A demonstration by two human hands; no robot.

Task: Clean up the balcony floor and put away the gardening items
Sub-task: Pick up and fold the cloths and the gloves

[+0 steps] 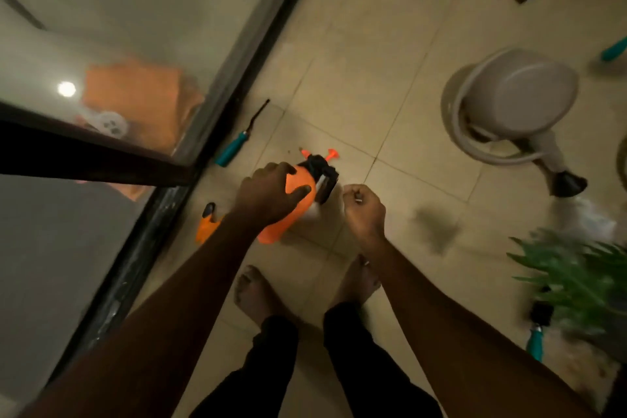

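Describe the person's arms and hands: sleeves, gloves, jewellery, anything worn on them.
Both arms are bare along their visible length: no sleeve shows on the left arm or the right arm. The left hand and right hand are ungloved. No watch or bracelet shows at either wrist. The picture is too dim and blurred to tell whether any finger bears a ring.

We stand on a home balcony, where pale floor tiles (373, 61) run up to a dark-framed sliding glass door (135, 10). Around our bare feet (252, 292) lies gardening gear: a grey watering can (515, 95), a teal-handled hand tool (237, 142) and a leafy green plant (576, 282).
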